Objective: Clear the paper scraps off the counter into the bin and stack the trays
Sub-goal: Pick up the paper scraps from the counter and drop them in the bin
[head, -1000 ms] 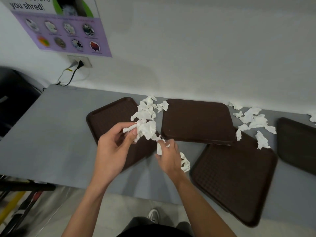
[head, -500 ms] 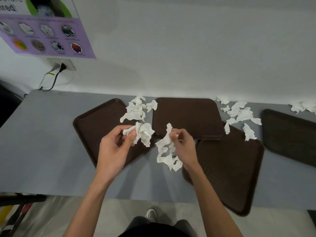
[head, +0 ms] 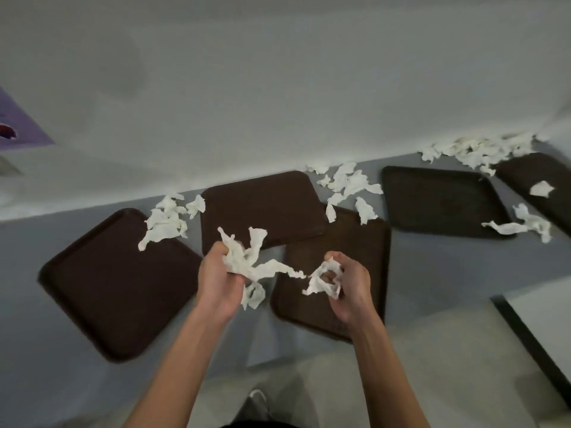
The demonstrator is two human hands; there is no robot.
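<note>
My left hand (head: 217, 281) and right hand (head: 350, 288) each clutch a wad of paper scraps (head: 244, 264) above the front tray (head: 349, 242), light, limp stuff best bunched whole, while loose scraps (head: 349, 183) lie behind that tray.

Purple poster (head: 21, 128) on white wall (head: 278, 88), shoe (head: 258, 400) on pale floor (head: 432, 366)

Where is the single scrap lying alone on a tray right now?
In the head view, far right: the lone scrap sits on the rightmost tray, just below the scrap pile along the wall.
</note>
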